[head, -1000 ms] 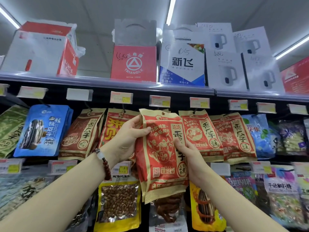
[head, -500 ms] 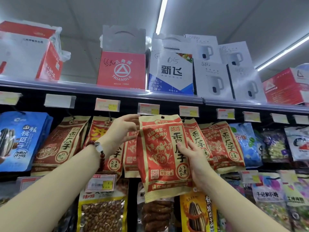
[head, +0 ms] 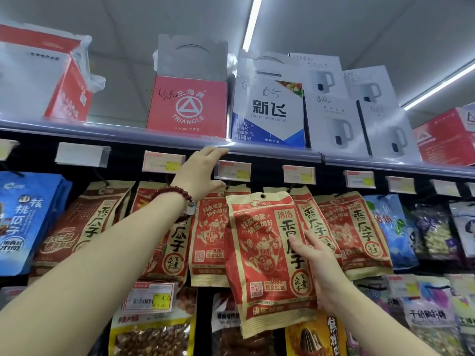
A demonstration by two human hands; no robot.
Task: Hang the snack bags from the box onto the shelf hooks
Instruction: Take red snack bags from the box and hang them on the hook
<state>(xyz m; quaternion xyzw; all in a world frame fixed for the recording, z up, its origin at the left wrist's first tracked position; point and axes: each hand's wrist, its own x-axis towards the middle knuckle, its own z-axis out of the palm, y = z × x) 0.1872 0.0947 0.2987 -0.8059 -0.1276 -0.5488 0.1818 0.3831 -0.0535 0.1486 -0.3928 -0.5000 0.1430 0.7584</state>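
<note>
A: The setting is a shop shelf (head: 270, 147) under a grey ceiling, with a red Triangle box (head: 187, 106) standing on top.

B: And the snack bag (head: 267, 258)?

A: Below that box and a little right, held in front of the hanging bags (head: 349, 229), its punched hole near the top edge not on any hook. The right hand (head: 317, 273) grips its right edge, thumb on the front, the other fingers behind it.

B: The left hand (head: 199, 173)?

A: Directly under the box, fingers straight and loosely spread, reaching the price tag (head: 232, 170) on the rail; whether it holds the tag cannot be told. A bead bracelet (head: 174, 194) circles its wrist.
</note>
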